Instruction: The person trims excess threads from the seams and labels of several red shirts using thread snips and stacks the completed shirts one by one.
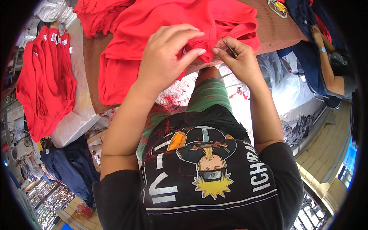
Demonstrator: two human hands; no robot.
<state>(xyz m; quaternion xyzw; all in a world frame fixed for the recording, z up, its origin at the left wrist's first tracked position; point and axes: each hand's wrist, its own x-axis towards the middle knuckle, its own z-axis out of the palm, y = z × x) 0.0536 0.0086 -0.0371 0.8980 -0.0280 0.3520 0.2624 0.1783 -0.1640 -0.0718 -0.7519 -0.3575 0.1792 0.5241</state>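
A red garment (pixel 180 23) lies spread over the near edge of the brown-covered table, its lower folds hanging down in front of me. Over its left part is my left hand (pixel 165 53), open, with thumb and fingers apart and the fingertips by the cloth. My right hand (pixel 239 59) is closed on small dark thread snips (pixel 230 50), partly hidden by the fingers. Its thumb and fingertip come together at the garment's edge; whether they also pinch cloth or thread is too small to tell.
Several red garments (pixel 46 84) are stacked on a plastic-wrapped bale (pixel 78 115) at left. Dark blue clothing (pixel 71 165) lies below it. A looped cord (pixel 277 8) rests on the table's (pixel 281 32) far right. A co-worker's arm (pixel 326 65) handles dark cloth at right. Red thread scraps (pixel 170 100) litter the floor.
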